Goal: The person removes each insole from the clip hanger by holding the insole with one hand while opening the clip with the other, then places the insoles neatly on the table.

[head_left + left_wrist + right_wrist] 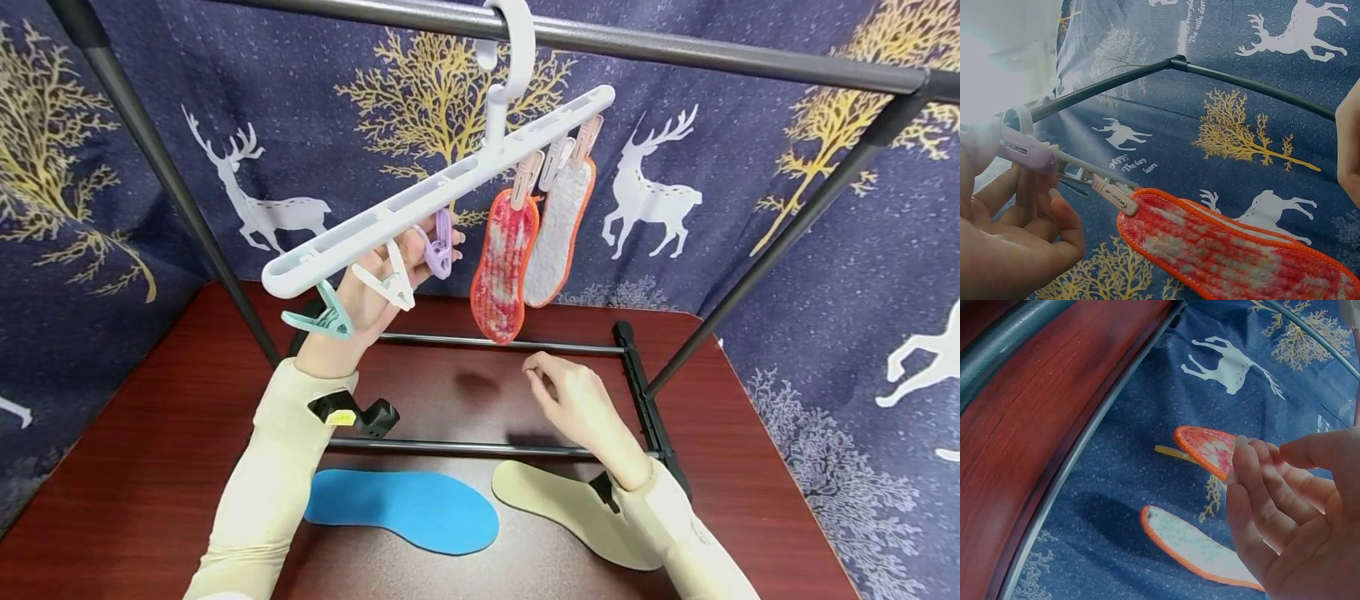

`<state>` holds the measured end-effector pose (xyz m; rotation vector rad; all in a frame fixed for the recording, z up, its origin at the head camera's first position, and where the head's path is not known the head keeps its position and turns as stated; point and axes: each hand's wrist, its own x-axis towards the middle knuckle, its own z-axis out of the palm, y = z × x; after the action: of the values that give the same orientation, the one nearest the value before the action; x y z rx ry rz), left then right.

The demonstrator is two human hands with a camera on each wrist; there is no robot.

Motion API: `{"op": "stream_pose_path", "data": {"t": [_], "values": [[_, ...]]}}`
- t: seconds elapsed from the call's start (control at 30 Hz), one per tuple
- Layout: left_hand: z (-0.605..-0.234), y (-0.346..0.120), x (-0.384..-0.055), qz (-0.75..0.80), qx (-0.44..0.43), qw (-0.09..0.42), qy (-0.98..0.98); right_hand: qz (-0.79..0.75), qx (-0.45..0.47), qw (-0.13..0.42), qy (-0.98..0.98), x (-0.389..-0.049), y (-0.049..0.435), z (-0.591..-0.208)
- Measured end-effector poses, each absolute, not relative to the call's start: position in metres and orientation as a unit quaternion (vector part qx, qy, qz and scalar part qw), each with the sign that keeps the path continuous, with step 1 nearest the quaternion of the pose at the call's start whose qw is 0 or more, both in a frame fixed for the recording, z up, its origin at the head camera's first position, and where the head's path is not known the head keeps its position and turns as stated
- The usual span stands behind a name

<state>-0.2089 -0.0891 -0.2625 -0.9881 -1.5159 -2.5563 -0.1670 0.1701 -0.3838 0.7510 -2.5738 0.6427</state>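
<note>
My left hand (365, 304) is raised under the left half of a white hanger (420, 200), its fingers gripping a lilac clothespin (439, 250). A white clothespin (388, 279) and a mint-green clothespin (324, 315) dangle from the bar beside that hand. Towards the hanger's far end, a red-and-white fuzzy insole (506, 267) with an orange edge hangs from a pink clothespin (1116, 197). Behind it hangs a greyish-white insole (558, 233), also orange-edged. My right hand (573, 400) hovers over the table below the insoles, fingers loosely curled around nothing.
A blue insole (405, 508) and a beige insole (555, 500) lie on the dark red table (120, 467), the beige one partly under my right forearm. The hanger hooks over the black rack's top rail (675, 62). A deer-patterned cloth (420, 100) hangs behind.
</note>
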Motion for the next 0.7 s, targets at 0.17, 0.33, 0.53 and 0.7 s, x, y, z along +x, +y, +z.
{"op": "stream_pose_path", "data": {"t": [0.17, 0.33, 0.53, 0.7], "values": [[-0.2629, -0.0891, -0.2093, -0.814, -0.307, 0.006, -0.493, 0.238, 0.262, 0.197, -0.915, -0.169, 0.1679, -0.3823], [-0.2619, -0.0891, -0.2074, -0.811, -0.297, 0.007, -0.504, 0.249, 0.258, 0.202, -0.911, -0.1708, 0.1662, -0.3817], [-0.2617, -0.0877, -0.207, -0.813, -0.296, 0.005, -0.501, 0.261, 0.256, 0.221, -0.904, -0.1734, 0.1648, -0.3807], [-0.2612, -0.0869, -0.2072, -0.815, -0.294, 0.004, -0.499, 0.275, 0.252, 0.238, -0.897, -0.1765, 0.1631, -0.3797]]}}
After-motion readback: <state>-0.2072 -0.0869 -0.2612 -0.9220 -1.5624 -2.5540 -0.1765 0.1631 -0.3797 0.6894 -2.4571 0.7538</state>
